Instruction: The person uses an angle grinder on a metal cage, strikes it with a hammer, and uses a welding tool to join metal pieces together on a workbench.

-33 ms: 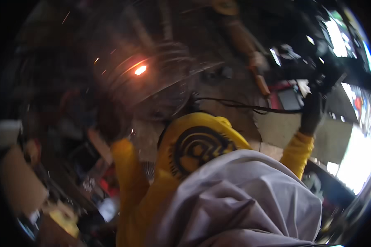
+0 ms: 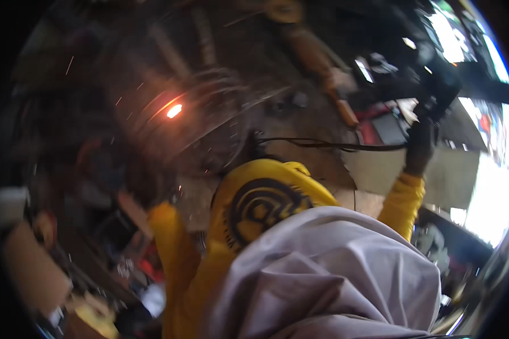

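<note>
A small patch glows orange-white [image 2: 175, 111] on a dark, ribbed round thing at the upper left, and sparks fly left of it. Below it my left hand [image 2: 147, 179] is a dark smear beyond a yellow sleeve; its fingers are lost in shadow and blur. My right hand [image 2: 421, 144], dark and seemingly gloved, reaches up at the right, its fingers closed round a dark thing [image 2: 432, 107] whose kind I cannot make out. A black cable [image 2: 333, 145] runs from the middle to this hand.
An orange-brown long tool [image 2: 316, 56] with a round tan end lies at the top. A red and grey box-like thing [image 2: 387, 129] sits left of the right hand. A brown cardboard piece [image 2: 37, 268] and mixed clutter fill the lower left. Greyish cloth [image 2: 345, 271] covers much of the front.
The whole view has shifted slightly, so most things lie a little farther left. The sparks have changed place. Both arms keep nearly the same pose.
</note>
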Demonstrator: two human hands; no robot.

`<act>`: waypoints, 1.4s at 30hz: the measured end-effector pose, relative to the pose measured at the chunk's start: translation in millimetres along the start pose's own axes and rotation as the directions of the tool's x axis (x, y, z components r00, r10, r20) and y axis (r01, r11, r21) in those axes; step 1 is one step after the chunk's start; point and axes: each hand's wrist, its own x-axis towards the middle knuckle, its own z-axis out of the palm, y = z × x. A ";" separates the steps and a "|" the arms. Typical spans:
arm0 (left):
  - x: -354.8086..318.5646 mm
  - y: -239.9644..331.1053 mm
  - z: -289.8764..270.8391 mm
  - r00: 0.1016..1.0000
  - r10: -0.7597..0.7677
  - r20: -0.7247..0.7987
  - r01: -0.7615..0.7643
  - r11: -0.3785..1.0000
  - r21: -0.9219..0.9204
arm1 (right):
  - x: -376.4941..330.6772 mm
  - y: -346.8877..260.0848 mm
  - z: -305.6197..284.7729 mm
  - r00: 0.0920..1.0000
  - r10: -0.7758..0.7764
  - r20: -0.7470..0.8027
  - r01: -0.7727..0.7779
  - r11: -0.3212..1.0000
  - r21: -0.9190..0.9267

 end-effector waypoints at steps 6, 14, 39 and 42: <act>5.2 -20.4 4.2 0.992 0.125 0.017 -0.126 0.968 0.218 | -21.7 52.2 -35.8 0.938 0.319 -0.132 -0.308 0.946 0.100; -3.1 -40.0 -10.6 0.982 0.185 0.026 -0.181 0.912 0.368 | -17.2 38.1 -35.1 0.782 0.610 -0.126 -0.459 0.701 0.546; -3.3 22.7 -20.2 0.982 -0.178 -0.063 0.163 0.969 -0.188 | 134.2 83.3 124.4 0.613 0.565 -0.553 -0.667 0.745 0.022; 9.0 44.1 -23.6 0.973 -0.228 -0.040 0.211 0.945 -0.252 | 121.4 93.9 125.5 0.654 0.564 -0.505 -0.648 0.761 0.011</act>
